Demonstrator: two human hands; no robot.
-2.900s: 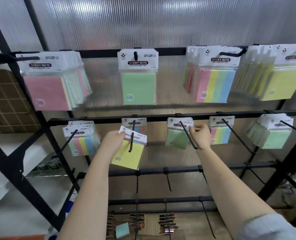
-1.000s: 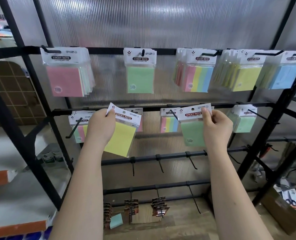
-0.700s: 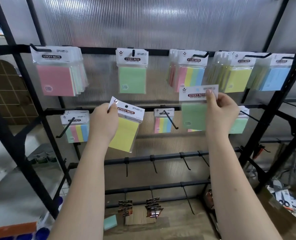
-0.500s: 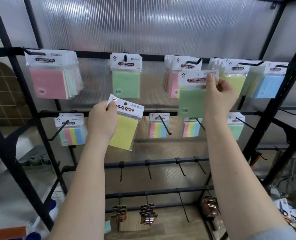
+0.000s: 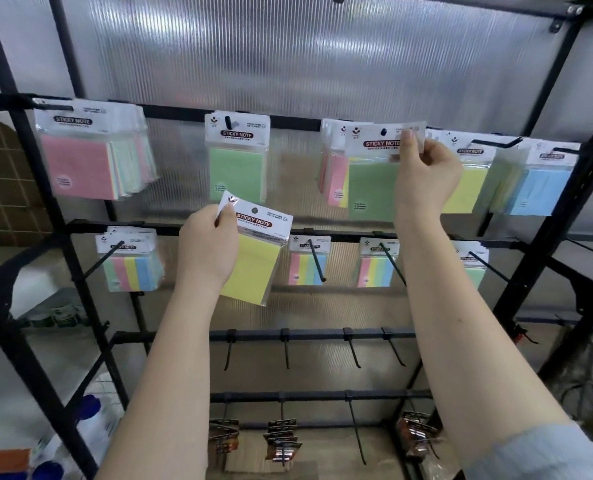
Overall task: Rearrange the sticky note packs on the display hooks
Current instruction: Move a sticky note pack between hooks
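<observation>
Hands both busy: right hand (image 5: 426,178) pinches green sticky-note pack w/ white header card (image 5: 374,181) up at top rail of black metal display rack (image 5: 544,216), left hand (image 5: 208,247) grips yellow sticky-note pack (image 5: 257,265) at middle rail, tilted.

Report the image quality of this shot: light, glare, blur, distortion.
Head view: backlight comes through the ribbed translucent panel, with bright glare streaks at top; wide-angle bending bows the rack uprights at the edges; the pink pack and blue pack are motion-smeared; print on the yellow pack in the left hand stays legible.
</observation>
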